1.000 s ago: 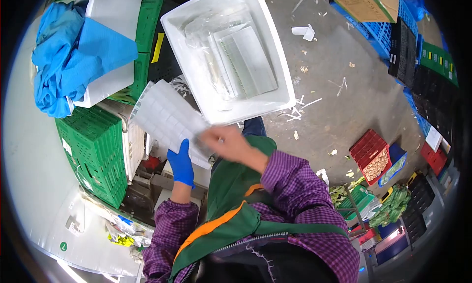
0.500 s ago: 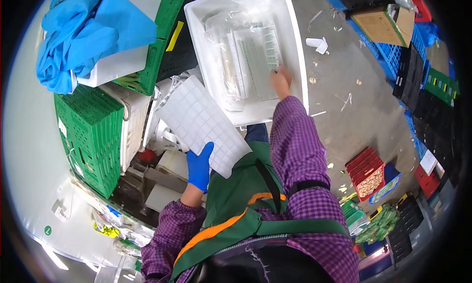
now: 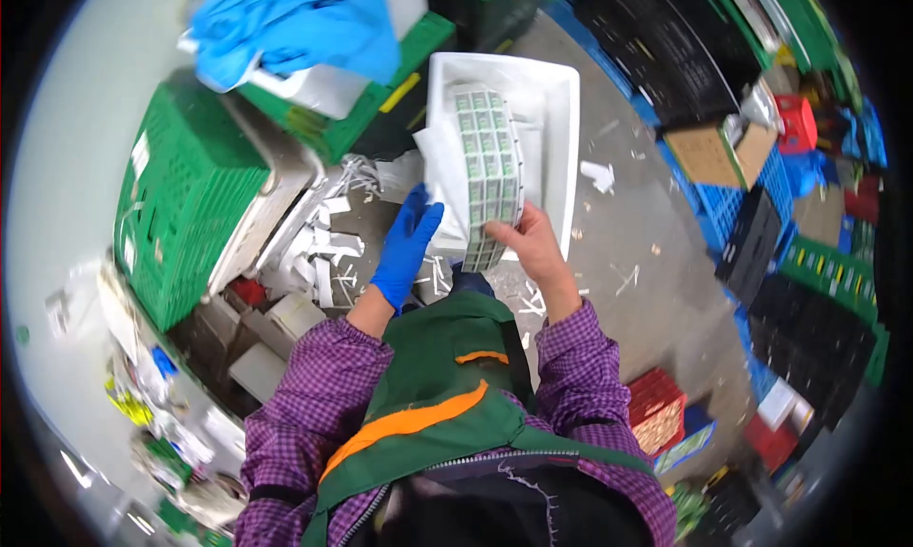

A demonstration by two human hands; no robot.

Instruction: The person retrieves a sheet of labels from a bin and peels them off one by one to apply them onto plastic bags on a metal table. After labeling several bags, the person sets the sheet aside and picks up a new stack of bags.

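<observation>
My bare right hand [image 3: 533,247] grips the lower right edge of a stack of label sheets [image 3: 490,171], printed with green-and-white rectangles in a grid. The stack is held up over the near part of a white foam box [image 3: 569,157]. My left hand [image 3: 407,243], in a blue glove, is at the lower edge of a white sheet [image 3: 442,171], left of the stack. Its thumb and fingers are partly spread, and whether they pinch the sheet is unclear. More white sheets lie inside the box, partly hidden by the stack.
Green crates [image 3: 190,205] stand at the left, with blue cloth [image 3: 295,29] on a white container above. White paper strips [image 3: 319,252] litter the floor. To the right are black crates [image 3: 656,48], a blue pallet [image 3: 709,190], a cardboard box [image 3: 704,157] and a red crate [image 3: 656,400].
My right hand has come out of the box with the label stack. The white sheet has moved right towards the stack, and my left hand has risen. The camera view has shifted.
</observation>
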